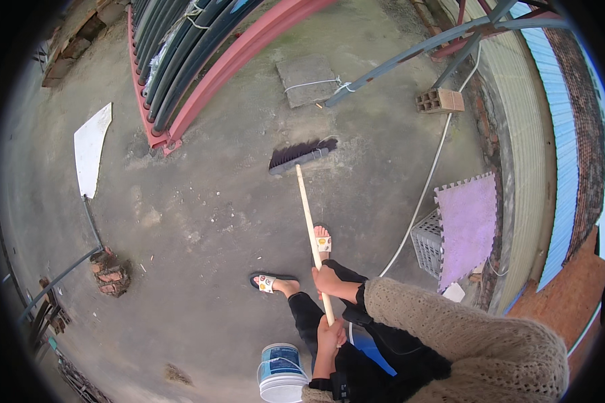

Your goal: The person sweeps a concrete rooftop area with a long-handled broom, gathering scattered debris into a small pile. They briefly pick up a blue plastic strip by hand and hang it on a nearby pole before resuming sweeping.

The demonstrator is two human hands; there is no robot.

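A push broom with dark bristles and a pale wooden handle reaches away from me over the concrete floor. My right hand grips the handle partway down, and my left hand is closed round it near its end. The broom head lies ahead of my sandalled feet, short of a grey concrete slab tied with white cord. Small pale debris is scattered on the floor to the left of the handle.
A white plastic bucket stands beside my left leg. Black tubes in a red metal frame rise ahead. At right are a white hose, a grey crate, a purple foam mat and a hollow brick. A brick stump stands left.
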